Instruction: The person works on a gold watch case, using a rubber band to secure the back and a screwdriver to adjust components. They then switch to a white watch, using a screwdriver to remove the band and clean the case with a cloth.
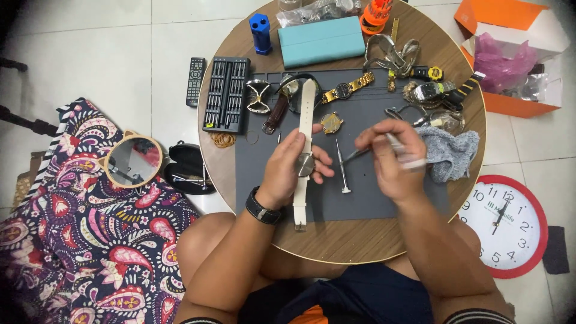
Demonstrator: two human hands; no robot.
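My left hand (289,168) grips a wristwatch with a white strap (306,111), its round case held face down between thumb and fingers over the grey work mat (264,162). My right hand (393,159) holds a thin metal tool (355,155) whose tip points toward the watch case, together with a small white tube-like item (403,150). A slim screwdriver (341,168) lies on the mat between the two hands. A black band sits on my left wrist.
The round wooden table (336,240) carries a black screwdriver set (227,93), a teal case (321,40), a blue block (260,31), several watches (348,89), and a grey cloth (453,153). On the floor: red wall clock (509,225), orange box (516,54), remote (195,81), round mirror (133,159).
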